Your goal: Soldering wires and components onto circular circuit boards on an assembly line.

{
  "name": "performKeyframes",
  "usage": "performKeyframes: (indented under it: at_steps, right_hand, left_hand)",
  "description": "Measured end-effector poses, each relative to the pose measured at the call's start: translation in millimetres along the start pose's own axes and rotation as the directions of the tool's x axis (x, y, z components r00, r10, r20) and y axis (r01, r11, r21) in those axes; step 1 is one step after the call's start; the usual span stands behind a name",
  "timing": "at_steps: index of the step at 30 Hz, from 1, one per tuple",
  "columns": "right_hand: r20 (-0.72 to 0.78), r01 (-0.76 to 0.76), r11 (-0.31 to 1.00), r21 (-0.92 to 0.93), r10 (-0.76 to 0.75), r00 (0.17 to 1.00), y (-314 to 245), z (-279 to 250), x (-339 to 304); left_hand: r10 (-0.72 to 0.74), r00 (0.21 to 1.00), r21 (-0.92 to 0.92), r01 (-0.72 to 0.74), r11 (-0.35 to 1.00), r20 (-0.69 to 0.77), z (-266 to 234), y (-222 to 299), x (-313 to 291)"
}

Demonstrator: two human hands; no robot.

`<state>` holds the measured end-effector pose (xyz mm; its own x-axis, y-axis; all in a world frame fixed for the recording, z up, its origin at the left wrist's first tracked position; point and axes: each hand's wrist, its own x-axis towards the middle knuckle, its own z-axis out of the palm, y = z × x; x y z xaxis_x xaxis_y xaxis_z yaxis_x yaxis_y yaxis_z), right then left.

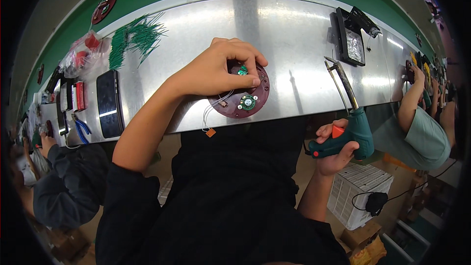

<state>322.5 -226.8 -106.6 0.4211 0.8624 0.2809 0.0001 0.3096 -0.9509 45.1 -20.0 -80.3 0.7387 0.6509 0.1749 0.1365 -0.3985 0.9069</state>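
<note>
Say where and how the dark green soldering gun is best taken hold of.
Probably by its handle, from below, where the right hand already grips: the handle juts sideways from the body, with the orange trigger on its upper side. Avoid the slim metal rods pointing up over the bench; they may be hot.

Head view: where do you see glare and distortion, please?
Head view: bright glare patches the metal worktop, whose far edge bows with the fisheye; a white reflection crosses the smartphone; the corners fall to black; the left hand looks sharp.
</note>
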Motion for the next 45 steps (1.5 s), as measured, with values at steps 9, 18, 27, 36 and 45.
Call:
performKeyframes:
  at_steps: [9, 18, 27, 36, 45]
  right_hand:
    - [0.086, 0.069, 0.945, -0.319, -0.044, 0.995, -5, 20, -5]
    - [0.158, -0.056, 0.969, -0.24, 0.095, 0.983, 13, 7, -27]
    - [0.172, -0.097, 0.968, -0.23, 0.139, 0.975, 9, 11, -28]
    - [0.187, 0.001, 0.965, -0.262, 0.049, 0.981, 14, 11, -25]
    - [0.2, 0.087, 0.958, -0.272, -0.032, 0.979, 16, 11, -19]
  left_hand:
    - [-0.005, 0.998, -0.028, 0.003, 1.0, -0.067, 7, 1, 0]
    - [-0.011, 0.997, 0.204, 0.025, 0.979, -0.072, 14, 9, -2]
    - [-0.026, 0.997, 0.222, 0.041, 0.974, -0.072, 17, 9, 0]
    - [-0.092, 0.99, 0.158, 0.109, 0.981, -0.11, 22, 13, 4]
    - [-0.05, 0.993, 0.169, 0.067, 0.983, -0.104, 20, 10, 4]
